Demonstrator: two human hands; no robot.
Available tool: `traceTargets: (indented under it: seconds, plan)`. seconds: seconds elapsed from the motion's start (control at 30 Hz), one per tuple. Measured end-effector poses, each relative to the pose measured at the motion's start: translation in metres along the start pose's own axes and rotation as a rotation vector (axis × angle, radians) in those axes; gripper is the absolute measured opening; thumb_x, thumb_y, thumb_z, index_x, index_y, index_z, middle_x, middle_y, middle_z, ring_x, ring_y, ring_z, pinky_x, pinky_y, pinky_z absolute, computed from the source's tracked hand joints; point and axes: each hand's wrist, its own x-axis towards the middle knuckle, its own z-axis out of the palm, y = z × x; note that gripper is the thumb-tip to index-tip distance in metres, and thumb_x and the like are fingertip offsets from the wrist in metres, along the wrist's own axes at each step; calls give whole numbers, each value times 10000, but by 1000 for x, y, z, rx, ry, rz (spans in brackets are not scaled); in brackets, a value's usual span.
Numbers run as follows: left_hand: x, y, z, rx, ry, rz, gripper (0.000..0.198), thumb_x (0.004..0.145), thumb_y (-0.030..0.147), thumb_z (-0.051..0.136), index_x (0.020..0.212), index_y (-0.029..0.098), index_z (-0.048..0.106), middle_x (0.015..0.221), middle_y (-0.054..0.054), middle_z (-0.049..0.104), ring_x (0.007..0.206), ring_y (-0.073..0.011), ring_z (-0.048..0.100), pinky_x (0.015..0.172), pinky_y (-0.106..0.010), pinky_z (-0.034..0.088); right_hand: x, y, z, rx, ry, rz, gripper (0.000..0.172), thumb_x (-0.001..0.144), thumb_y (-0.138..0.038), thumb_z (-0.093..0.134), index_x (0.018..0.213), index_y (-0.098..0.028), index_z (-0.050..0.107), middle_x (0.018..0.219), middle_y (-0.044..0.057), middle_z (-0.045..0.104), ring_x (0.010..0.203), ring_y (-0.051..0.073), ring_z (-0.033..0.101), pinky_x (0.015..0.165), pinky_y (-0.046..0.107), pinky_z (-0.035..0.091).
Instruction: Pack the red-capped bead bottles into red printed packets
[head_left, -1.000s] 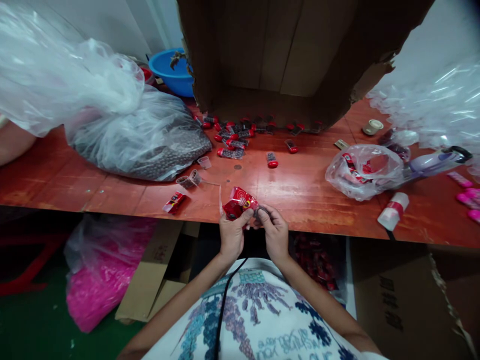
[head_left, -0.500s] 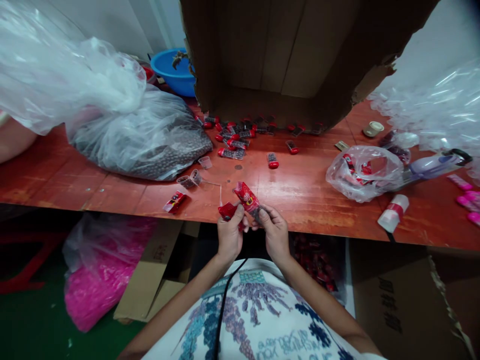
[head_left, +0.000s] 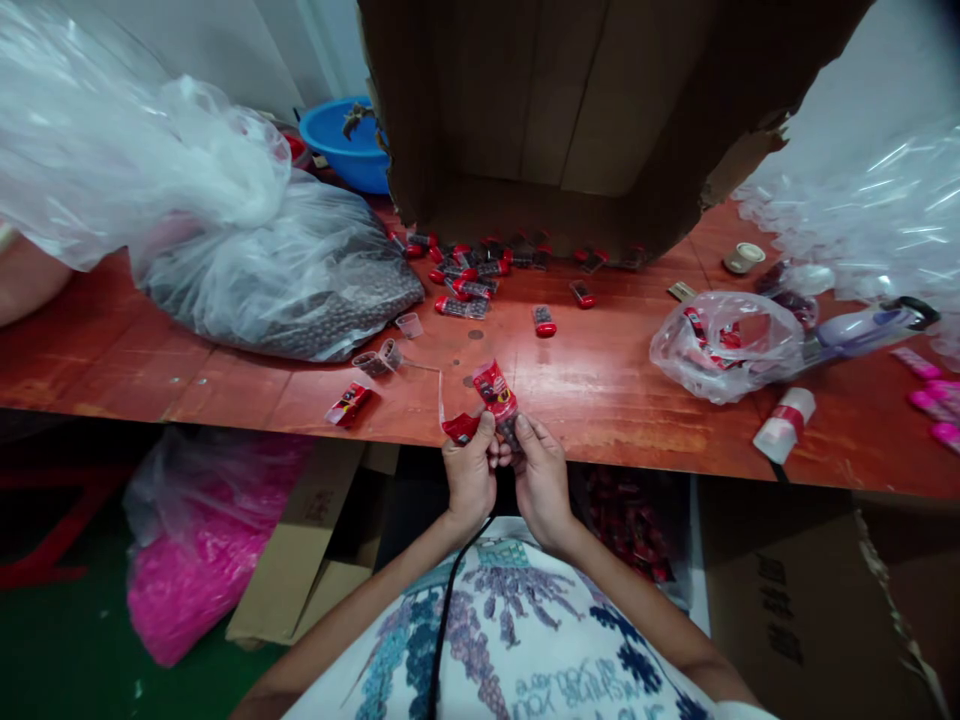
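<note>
My left hand [head_left: 469, 470] and my right hand [head_left: 538, 468] meet at the near edge of the red table [head_left: 615, 370]. Both pinch a small red printed wrapper [head_left: 493, 392] that stands up between the fingertips. A folded red part of it shows by my left thumb. Something dark sits at the wrapper's base by my right fingers; I cannot make it out. Another red packet [head_left: 349, 403] lies on the table to the left.
A big cardboard box [head_left: 570, 110] stands open at the back, with several red-capped small pieces [head_left: 480, 272] spilled before it. Clear plastic bags lie left [head_left: 285, 270] and right [head_left: 727, 340]. A blue basin [head_left: 345, 140], a white bottle [head_left: 784, 422], tiny clear cups [head_left: 390, 352].
The wrapper, spread wide a second ago, is now narrower and more upright between my fingers. Both hands have drawn slightly closer together.
</note>
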Motion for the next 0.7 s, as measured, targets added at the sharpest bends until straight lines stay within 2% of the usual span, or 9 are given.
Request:
traceTargets:
  seconds: [0.2,0.3,0.4,0.53,0.6,0.7]
  plan:
    - [6,3,-8,90,-29,65,355,698,383,726,561,149,496,445,53,468,389,-55,418,380,-176,325,5,2,-7,-45,13,-50,266,807,-395,625,972,-186,617,681,-8,636,563,121,584,501,232,489]
    - [15,10,-16,130,-54,126,357,627,397,770,568,150,519,463,46,493,396,-52,409,378,-174,305,8,-2,-12,-133,-15,-89,276,791,-367,649,1002,-190,643,738,-4,647,571,107,563,497,217,478]
    - [23,18,-22,204,-72,133,336,526,289,831,550,148,527,465,58,481,398,-42,394,377,-166,289,8,-5,-15,-215,-51,-109,274,779,-354,659,1004,-196,662,792,2,659,595,107,559,514,222,486]
    - [27,27,-21,245,-100,90,239,527,187,817,568,137,587,475,62,506,372,-23,364,350,-153,257,7,-7,-14,-273,-104,-122,256,768,-325,671,995,-206,673,770,-6,670,605,113,578,528,231,498]
    - [26,31,-20,253,-129,61,198,535,163,811,664,138,663,552,30,603,410,-43,457,374,-152,323,7,-8,-15,-325,-122,-142,249,760,-306,681,993,-218,680,787,-9,685,615,118,598,550,242,512]
    - [25,36,-18,288,-167,34,315,526,153,818,825,139,721,726,-44,710,604,-137,632,518,-203,480,8,-11,-19,-471,-122,-250,244,768,-295,680,1007,-241,690,875,4,706,721,150,644,648,280,538]
